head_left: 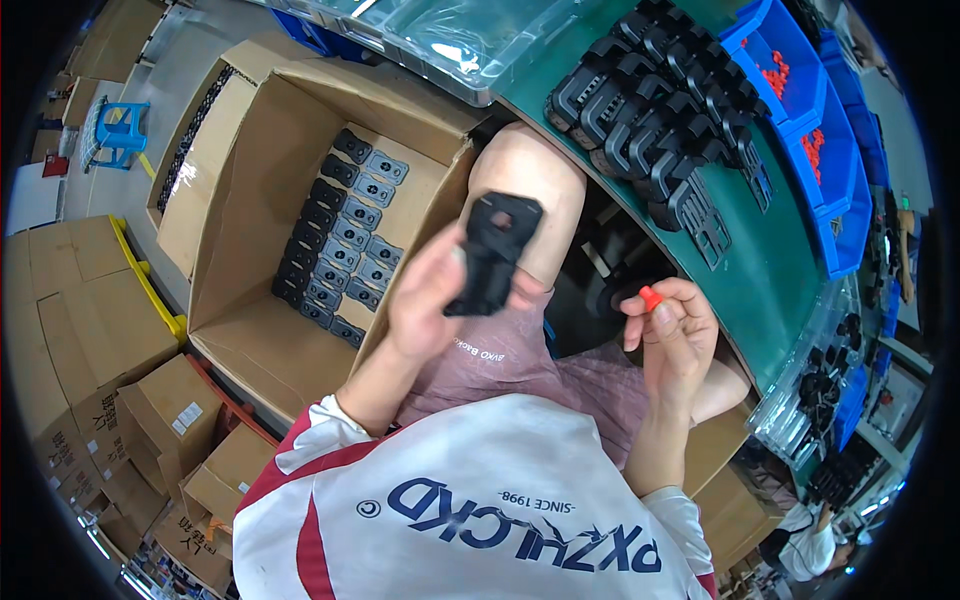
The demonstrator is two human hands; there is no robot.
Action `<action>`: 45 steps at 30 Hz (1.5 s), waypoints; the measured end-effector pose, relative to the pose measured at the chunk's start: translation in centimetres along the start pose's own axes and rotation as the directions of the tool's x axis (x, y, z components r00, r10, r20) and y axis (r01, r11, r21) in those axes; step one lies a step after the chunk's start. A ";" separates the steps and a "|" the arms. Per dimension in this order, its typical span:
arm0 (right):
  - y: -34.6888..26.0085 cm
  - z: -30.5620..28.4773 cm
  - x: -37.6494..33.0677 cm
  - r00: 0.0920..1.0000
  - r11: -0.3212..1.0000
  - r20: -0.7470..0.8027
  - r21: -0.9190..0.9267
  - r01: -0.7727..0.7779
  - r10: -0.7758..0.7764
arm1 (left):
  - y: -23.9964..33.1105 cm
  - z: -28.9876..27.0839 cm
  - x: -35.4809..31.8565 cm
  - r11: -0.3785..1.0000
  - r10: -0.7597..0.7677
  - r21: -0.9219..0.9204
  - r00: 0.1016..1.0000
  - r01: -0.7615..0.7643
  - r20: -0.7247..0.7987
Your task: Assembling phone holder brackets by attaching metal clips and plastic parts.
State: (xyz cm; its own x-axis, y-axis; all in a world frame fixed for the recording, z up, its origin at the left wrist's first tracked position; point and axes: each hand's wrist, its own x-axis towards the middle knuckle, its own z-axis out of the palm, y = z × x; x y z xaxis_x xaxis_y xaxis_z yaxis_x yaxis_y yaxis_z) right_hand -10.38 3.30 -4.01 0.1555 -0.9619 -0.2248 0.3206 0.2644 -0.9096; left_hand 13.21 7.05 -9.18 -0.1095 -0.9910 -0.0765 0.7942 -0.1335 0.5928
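Note:
My left hand [425, 300] is closed round a black plastic part [495, 250] with a round hole near its far end, held up over my lap. The part is slightly blurred. To the right, apart from it, my right hand [675, 335] pinches a small red plug [650, 297] between thumb and finger. Beside my left hand stands an open cardboard box [290, 120], with several black and grey parts [340, 240] lying in rows on its bottom. More black parts [650, 100] are lined up on the green tabletop [770, 290] at my right.
Blue bins [845, 225] along the table's far right side hold small red pieces [813, 157]. A clear plastic tray [470, 50] is at the top. Cardboard cartons [90, 310] are stacked at the left, near a blue stool [122, 135]. Another person [808, 540] shows at the lower right.

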 end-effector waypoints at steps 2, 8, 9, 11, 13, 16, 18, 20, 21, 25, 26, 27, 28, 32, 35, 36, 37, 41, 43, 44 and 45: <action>0.0 0.8 -0.5 1.000 1.000 0.029 -0.014 0.006 -0.005 | -1.5 1.7 -0.2 0.992 -0.105 0.081 0.992 0.099 0.070; 0.3 2.1 -1.2 0.982 0.935 -0.104 -0.336 0.117 -0.160 | -3.8 6.7 0.5 0.932 -0.142 0.348 0.985 0.099 0.100; 1.3 1.1 -1.2 0.961 0.896 -0.057 -0.380 0.228 -0.269 | -4.2 7.2 0.5 0.914 -0.136 0.396 0.986 0.086 0.099; 0.7 1.1 -1.8 0.955 0.942 -0.193 -0.294 0.162 -0.224 | -4.8 7.3 0.7 0.863 -0.086 0.505 0.978 -0.022 0.189; -0.8 -0.1 -2.8 0.945 0.972 -0.266 -0.185 0.143 -0.190 | -5.6 8.6 1.1 0.869 -0.122 0.494 0.963 -0.013 0.241; -1.4 -2.7 -4.0 0.963 0.995 -0.252 -0.011 0.097 -0.097 | -7.1 9.8 1.8 0.855 -0.210 0.518 0.921 0.009 0.330; -1.8 -4.0 -4.6 0.967 0.994 -0.245 0.058 0.092 -0.075 | -8.1 10.8 2.1 0.844 -0.244 0.537 0.899 0.013 0.362; -2.3 -5.5 -5.6 0.959 0.982 -0.278 0.155 0.107 -0.060 | -9.6 12.0 2.2 0.835 -0.267 0.550 0.866 -0.012 0.423; -2.6 -6.2 -6.1 0.955 0.973 -0.293 0.202 0.115 -0.052 | -10.3 12.6 2.2 0.831 -0.278 0.556 0.848 -0.025 0.452; -3.7 -8.6 -7.7 0.933 0.997 -0.352 -0.036 0.074 -0.082 | -11.9 14.6 2.1 0.873 -0.363 0.471 0.814 0.127 0.454; -4.1 -9.2 -8.1 0.924 0.983 -0.368 -0.180 0.035 -0.100 | -12.2 15.0 2.0 0.884 -0.399 0.418 0.805 0.210 0.439; -4.6 -9.8 -8.6 0.916 0.948 -0.383 -0.319 -0.009 -0.120 | -12.5 15.3 2.0 0.886 -0.435 0.361 0.794 0.291 0.425; -6.0 -10.9 -8.9 0.916 0.890 -0.347 -0.454 0.023 -0.201 | -12.8 15.5 2.2 0.884 -0.436 0.368 0.792 0.288 0.427; -12.5 -20.5 -8.4 0.556 0.571 -0.415 -0.809 0.136 -0.720 | -12.9 15.9 2.1 0.863 -0.487 0.269 0.847 0.428 0.214; -17.3 -29.3 -8.4 0.362 0.248 -0.440 -0.848 -0.469 -0.822 | -12.5 15.9 2.4 0.855 -0.505 0.273 0.826 0.440 0.251; -17.9 -31.8 -8.4 0.353 0.146 -0.437 -0.774 -0.616 -0.827 | -12.4 15.9 2.7 0.855 -0.508 0.271 0.819 0.443 0.266; -18.0 -33.5 -8.0 0.362 0.219 -0.575 -0.704 -0.676 -0.734 | -12.3 15.8 2.8 0.856 -0.507 0.272 0.820 0.440 0.266; -19.7 -33.1 -7.5 0.514 0.160 -0.645 -0.697 -0.698 -0.566 | -11.9 15.8 3.3 0.888 -0.460 0.152 0.848 0.434 0.265; -20.3 -33.0 -8.8 0.376 0.279 -0.583 -0.740 -0.612 -0.721 | -11.5 15.7 3.7 0.889 -0.457 0.119 0.837 0.442 0.303; -20.4 -33.4 -9.5 0.273 0.309 -0.521 -0.771 -0.557 -0.809 | -11.3 15.8 3.9 0.886 -0.462 0.125 0.829 0.447 0.314; -20.1 -32.5 -9.6 0.284 0.313 -0.525 -0.775 -0.549 -0.802 | -11.3 15.8 4.1 0.882 -0.469 0.134 0.823 0.451 0.320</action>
State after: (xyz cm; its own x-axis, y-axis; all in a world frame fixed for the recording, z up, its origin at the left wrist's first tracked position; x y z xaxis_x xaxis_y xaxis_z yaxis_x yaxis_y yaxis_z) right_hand -48.70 4.98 5.13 -0.7039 -0.5219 0.4819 -0.7090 0.5575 -0.4318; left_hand -5.69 4.57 -3.51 -0.6541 -0.7517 -0.0844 0.5715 -0.5642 0.5958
